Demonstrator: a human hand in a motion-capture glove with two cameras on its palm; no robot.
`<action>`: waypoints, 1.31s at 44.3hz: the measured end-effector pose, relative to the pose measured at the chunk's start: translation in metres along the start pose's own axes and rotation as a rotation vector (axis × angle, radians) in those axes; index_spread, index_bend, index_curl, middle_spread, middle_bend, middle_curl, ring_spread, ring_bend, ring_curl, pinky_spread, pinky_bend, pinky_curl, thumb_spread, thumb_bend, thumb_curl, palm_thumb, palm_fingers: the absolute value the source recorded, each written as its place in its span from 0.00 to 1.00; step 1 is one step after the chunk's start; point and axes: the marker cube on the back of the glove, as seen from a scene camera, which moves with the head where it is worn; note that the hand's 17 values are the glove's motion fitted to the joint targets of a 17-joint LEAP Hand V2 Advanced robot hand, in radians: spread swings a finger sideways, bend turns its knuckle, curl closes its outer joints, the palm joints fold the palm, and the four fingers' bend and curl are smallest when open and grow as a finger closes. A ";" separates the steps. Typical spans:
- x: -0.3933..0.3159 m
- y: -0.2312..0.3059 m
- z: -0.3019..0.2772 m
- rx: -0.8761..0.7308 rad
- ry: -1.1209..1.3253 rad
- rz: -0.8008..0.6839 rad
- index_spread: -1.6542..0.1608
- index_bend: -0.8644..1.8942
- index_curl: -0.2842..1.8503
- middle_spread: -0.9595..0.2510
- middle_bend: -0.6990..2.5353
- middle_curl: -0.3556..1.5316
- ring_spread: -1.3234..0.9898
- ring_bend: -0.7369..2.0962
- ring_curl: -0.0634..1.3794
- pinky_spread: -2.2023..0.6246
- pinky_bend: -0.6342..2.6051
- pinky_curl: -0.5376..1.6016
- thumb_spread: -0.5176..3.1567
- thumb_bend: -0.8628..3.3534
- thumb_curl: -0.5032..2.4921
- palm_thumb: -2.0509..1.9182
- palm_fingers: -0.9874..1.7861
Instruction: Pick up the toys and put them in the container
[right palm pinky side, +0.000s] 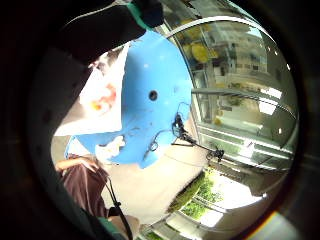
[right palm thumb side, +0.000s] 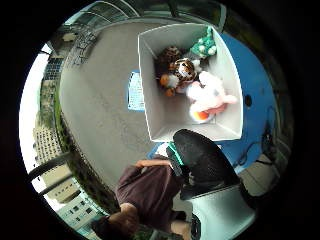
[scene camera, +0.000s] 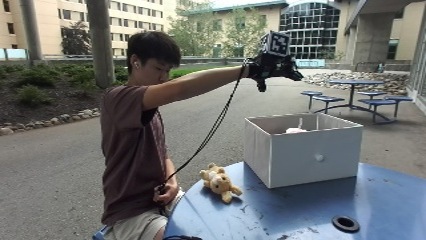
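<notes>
Outside view: person seated at a round blue table (scene camera: 373, 200); gloved right hand (scene camera: 271, 66) raised high, well above the white fabric container (scene camera: 303, 150). Whether its fingers are apart or together cannot be told from any view; nothing is seen in the hand.

Edges and room: the container stands near the table's far side, open top upward, walls upright. Open air lies between the hand and the container rim. One yellow plush toy (scene camera: 219, 183) lies on the table just beside the container's near left corner, close to the table edge by the person, not touching the container wall as far as can be seen.

Count: 1 toy on the table. In the container, the outside view shows only a pale tip above the rim. The thumb-side palm view looks straight down into the container (right palm thumb side: 165, 125) and shows 4 toys: pink-white rabbit (right palm thumb side: 209, 97), tiger (right palm thumb side: 184, 71), brown spotted toy (right palm thumb side: 170, 54), green toy (right palm thumb side: 205, 46).

The little-finger-side view shows the blue table top (right palm pinky side: 155, 115) with its centre hole and part of the container; the yellow toy is not made out there.
</notes>
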 end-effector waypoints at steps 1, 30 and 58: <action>-0.005 0.004 0.001 -0.001 0.017 -0.025 0.84 0.32 0.28 0.81 0.27 0.39 0.55 0.45 0.29 0.78 0.51 0.46 0.46 0.20 0.37 0.54 0.23; 0.004 0.157 0.279 -0.108 -0.177 -0.285 0.80 0.35 0.22 0.77 0.27 0.37 0.55 0.41 0.27 0.79 0.43 0.41 0.48 0.20 0.30 0.52 0.29; -0.094 0.107 0.397 0.270 -0.274 -0.389 0.85 0.59 0.34 0.61 0.51 0.51 0.45 0.66 0.42 0.66 0.37 0.40 0.51 0.29 0.38 0.71 0.90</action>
